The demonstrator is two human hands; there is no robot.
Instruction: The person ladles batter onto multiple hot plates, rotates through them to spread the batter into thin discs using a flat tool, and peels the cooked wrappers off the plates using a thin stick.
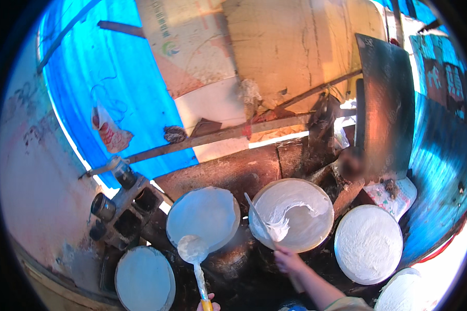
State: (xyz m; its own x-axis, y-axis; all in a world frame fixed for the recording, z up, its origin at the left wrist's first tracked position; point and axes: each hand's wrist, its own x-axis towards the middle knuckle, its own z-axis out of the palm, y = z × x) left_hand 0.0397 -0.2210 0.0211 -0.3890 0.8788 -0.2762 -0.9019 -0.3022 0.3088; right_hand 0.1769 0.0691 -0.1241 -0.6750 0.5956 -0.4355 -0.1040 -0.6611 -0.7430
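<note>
My left hand [209,302], only partly in view at the lower edge, is closed round the yellow handle of a ladle [199,277]. The ladle's white-coated bowl is over the near edge of a round pan [176,220] with a smooth white layer. My right hand [289,260] grips a long, thin flat spatula [258,213], its blade across the left side of another round pan [316,228]. A thick white batter [279,226] is bunched against the blade, with a curved swirl trailing to the right. Thinner white coating shows elsewhere in that pan.
More white-covered round pans stand at the lower left [144,280], right [368,244] and lower right [402,293]. Sooty metal cans [103,207] sit on blocks at left. A dark upright panel [386,109] stands behind, and a wooden bar [161,152] crosses the back wall.
</note>
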